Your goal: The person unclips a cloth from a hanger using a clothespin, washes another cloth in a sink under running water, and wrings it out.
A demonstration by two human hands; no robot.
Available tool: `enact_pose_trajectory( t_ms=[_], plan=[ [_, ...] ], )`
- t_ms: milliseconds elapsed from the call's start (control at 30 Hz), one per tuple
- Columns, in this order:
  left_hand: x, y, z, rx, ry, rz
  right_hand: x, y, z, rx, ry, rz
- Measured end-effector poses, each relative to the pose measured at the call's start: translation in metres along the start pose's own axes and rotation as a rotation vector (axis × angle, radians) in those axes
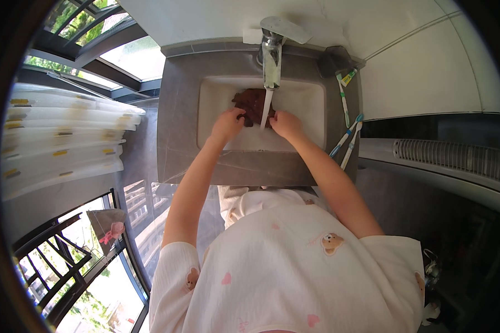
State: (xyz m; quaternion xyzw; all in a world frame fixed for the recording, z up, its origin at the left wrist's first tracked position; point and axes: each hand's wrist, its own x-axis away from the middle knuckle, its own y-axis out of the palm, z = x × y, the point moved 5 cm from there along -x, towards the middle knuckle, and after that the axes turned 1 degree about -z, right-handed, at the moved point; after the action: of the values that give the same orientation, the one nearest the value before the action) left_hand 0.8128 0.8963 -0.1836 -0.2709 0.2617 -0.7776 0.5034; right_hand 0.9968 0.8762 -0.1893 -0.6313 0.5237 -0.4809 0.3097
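A dark reddish-brown cloth [252, 102] lies bunched in the white sink basin [216, 93], spread between my two hands. My left hand [230, 123] pinches its left edge, where a darker part of the fabric shows by the fingertips. At the cloth's right edge, my right hand [286, 124] grips it with curled fingers. Water [267, 109] runs from the chrome faucet [271, 62] down across the right part of the cloth, close to my right fingers. The faucet's lever is at the top. The underside of the cloth is hidden.
Several toothbrushes [344, 102] and a small toothpaste tube [349, 78] lie on the grey countertop [250, 168] at the right. Behind them is a dark cup [334, 60]. A patterned curtain [67, 133] and windows are at the left; a slatted appliance [449, 156] stands at the right.
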Motion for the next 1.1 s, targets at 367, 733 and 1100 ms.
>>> enact_pose_trajectory(
  t_ms=[367,733,1100],
  plan=[
    [-0.023,0.022,0.026,-0.504,0.321,0.088,0.019,-0.028,-0.021,-0.28,-0.164,0.267],
    [-0.029,0.064,0.021,-0.56,-0.166,-0.394,-0.002,-0.195,-0.064,-1.341,-0.095,0.185],
    [-0.022,0.085,0.022,-0.669,-0.009,-0.278,-0.008,-0.203,-0.063,-1.2,-0.061,0.163]
  ],
)
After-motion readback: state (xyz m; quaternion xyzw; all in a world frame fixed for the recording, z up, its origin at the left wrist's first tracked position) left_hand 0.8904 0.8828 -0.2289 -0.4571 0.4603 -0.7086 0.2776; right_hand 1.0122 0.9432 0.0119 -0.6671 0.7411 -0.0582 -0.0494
